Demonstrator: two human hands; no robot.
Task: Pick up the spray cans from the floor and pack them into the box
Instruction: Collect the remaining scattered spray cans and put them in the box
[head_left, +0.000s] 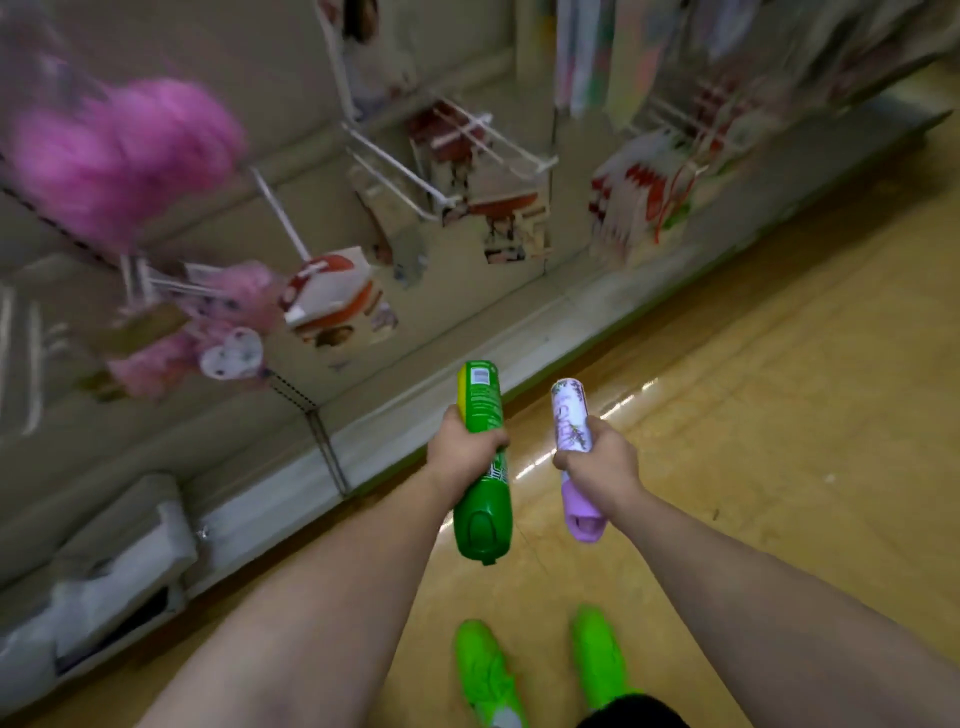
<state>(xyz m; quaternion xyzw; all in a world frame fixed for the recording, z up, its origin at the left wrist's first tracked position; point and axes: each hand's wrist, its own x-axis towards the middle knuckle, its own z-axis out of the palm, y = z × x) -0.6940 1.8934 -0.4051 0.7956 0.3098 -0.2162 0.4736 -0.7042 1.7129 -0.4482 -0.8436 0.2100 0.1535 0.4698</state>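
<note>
Two cans (481, 457) — glossy tan floor (753, 415)

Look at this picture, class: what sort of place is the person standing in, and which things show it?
Most likely a shop aisle. A long shelving unit runs beside the glossy floor, wire hooks carry hanging packaged goods, and pink fluffy dusters hang on display.

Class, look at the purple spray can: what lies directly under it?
Under the purple spray can, gripped by the right hand, lies shiny yellow floor. The hand covers the can's middle. No box is visible.
</note>
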